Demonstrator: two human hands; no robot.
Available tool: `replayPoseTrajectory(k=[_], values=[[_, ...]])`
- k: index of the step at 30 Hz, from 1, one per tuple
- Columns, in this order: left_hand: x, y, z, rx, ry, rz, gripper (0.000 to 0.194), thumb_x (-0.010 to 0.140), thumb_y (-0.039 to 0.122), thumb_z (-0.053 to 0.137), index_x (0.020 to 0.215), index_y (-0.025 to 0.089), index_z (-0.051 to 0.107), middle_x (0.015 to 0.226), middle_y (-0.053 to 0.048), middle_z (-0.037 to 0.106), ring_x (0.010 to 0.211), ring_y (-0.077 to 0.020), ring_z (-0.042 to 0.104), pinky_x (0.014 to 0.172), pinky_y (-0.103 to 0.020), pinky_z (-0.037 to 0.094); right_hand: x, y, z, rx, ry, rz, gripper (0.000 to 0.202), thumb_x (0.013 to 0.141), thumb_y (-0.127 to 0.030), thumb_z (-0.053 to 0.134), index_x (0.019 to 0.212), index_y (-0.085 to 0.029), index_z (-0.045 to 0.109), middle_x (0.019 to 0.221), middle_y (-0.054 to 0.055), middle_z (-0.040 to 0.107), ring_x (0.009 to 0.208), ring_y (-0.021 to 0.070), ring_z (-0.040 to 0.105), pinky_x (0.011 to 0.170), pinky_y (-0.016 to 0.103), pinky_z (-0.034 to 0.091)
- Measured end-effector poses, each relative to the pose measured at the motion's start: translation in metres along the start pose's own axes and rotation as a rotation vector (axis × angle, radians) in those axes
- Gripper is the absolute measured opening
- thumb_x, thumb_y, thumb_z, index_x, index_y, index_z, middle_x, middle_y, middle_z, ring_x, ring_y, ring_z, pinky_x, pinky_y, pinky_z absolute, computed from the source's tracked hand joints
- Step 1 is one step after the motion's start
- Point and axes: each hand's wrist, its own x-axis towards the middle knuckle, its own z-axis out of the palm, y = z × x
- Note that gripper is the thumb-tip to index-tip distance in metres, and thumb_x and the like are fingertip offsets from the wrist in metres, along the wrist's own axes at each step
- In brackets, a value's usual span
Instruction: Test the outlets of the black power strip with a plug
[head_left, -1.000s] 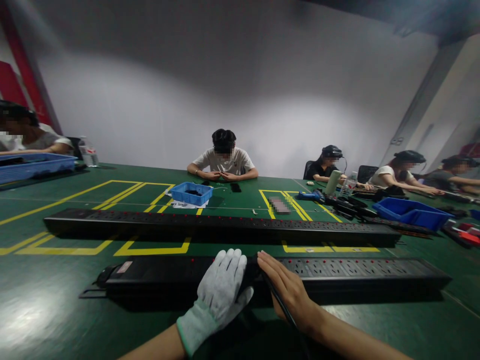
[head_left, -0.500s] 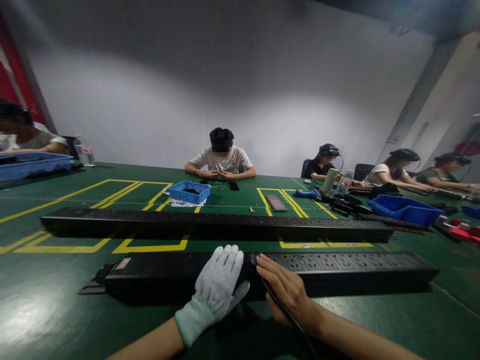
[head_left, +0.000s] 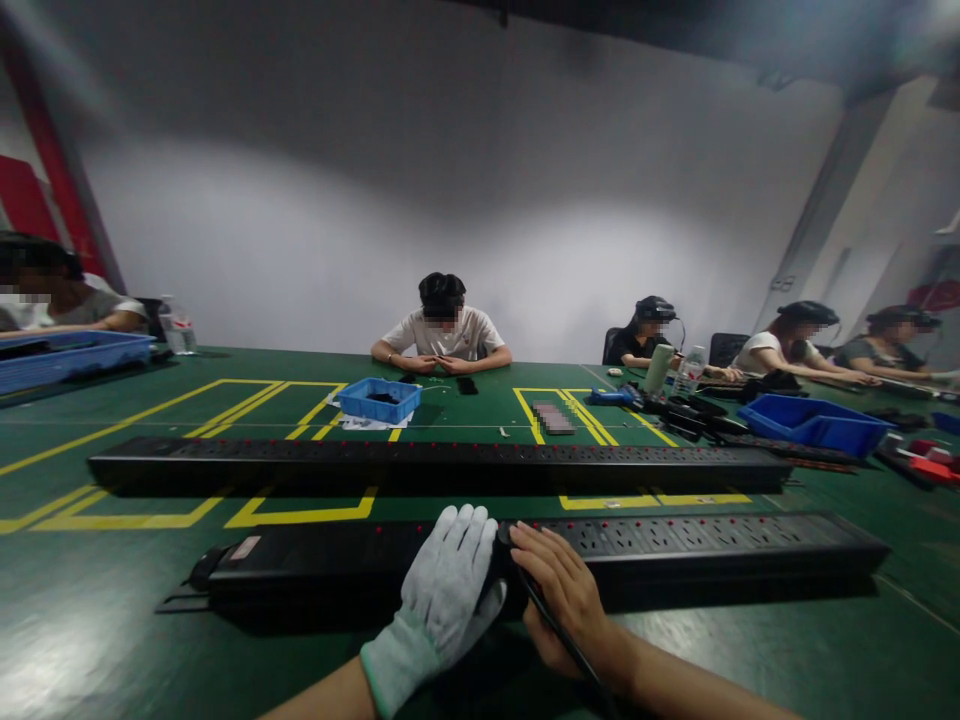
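Note:
A long black power strip (head_left: pixel 690 545) with a row of sockets and small red dots lies crosswise in front of me. My left hand (head_left: pixel 448 585), in a pale grey glove, rests on its middle with the fingers stretched out side by side. Just right of it, my bare right hand (head_left: pixel 562 590) has its fingers closed around a black plug (head_left: pixel 505 538) at the strip's socket face. From that plug a black cable (head_left: pixel 562 635) runs down under my palm toward the bottom edge. Whether the plug's pins sit inside a socket is hidden.
Beyond lies a second black power strip (head_left: pixel 442 465). Farther back are a small blue tray (head_left: pixel 380 405) on paper and a phone-like object (head_left: pixel 553 417). A larger blue bin (head_left: pixel 814 425) and tools stand right; another blue tray (head_left: pixel 82 365) stands left. Several people sit around the green table.
The view has tilted slightly, so the scene sits a little lower. My left hand has shifted slightly right along the strip. My right hand stays on the plug.

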Motion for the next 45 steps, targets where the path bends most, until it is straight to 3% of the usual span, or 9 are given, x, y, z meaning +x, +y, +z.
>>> replayPoseTrajectory(k=[11, 23, 39, 45], values=[[0.0022, -0.0047, -0.0026, 0.036, -0.031, 0.061, 0.053, 0.087, 0.024, 0.054, 0.136, 0.004, 0.047, 0.139, -0.018, 0.052, 0.131, -0.0313, 0.045, 0.108, -0.050, 0.040, -0.0010, 0.0033, 0.0069, 0.061, 0.011, 0.052, 0.060, 0.074, -0.005, 0.046, 0.134, -0.014, 0.040, 0.137, 0.012, 0.051, 0.135, 0.0248, 0.040, 0.114, 0.053, 0.029], [0.0089, -0.0040, -0.0061, 0.018, -0.020, 0.076, 0.050, 0.087, 0.022, 0.055, 0.132, 0.002, 0.050, 0.133, -0.021, 0.056, 0.126, -0.0322, 0.051, 0.104, -0.051, 0.044, 0.0015, 0.0016, 0.0034, 0.076, -0.008, 0.065, 0.060, 0.075, -0.006, 0.048, 0.134, -0.015, 0.039, 0.137, 0.013, 0.050, 0.136, 0.0255, 0.039, 0.114, 0.053, 0.028], [0.0017, -0.0037, -0.0027, 0.010, -0.062, 0.046, 0.053, 0.087, 0.021, 0.056, 0.137, 0.005, 0.046, 0.139, -0.018, 0.051, 0.131, -0.0299, 0.045, 0.109, -0.050, 0.040, 0.0002, 0.0026, 0.0060, 0.077, 0.008, 0.061, 0.062, 0.075, -0.007, 0.049, 0.135, -0.016, 0.037, 0.137, 0.013, 0.051, 0.136, 0.0254, 0.039, 0.113, 0.053, 0.029], [0.0036, -0.0028, -0.0011, 0.013, -0.036, 0.045, 0.052, 0.086, 0.019, 0.055, 0.135, 0.005, 0.048, 0.135, -0.019, 0.055, 0.127, -0.0307, 0.050, 0.107, -0.050, 0.041, 0.0006, 0.0027, 0.0054, 0.067, 0.000, 0.055, 0.062, 0.074, -0.006, 0.049, 0.134, -0.015, 0.039, 0.137, 0.013, 0.051, 0.136, 0.0255, 0.039, 0.114, 0.053, 0.029]])
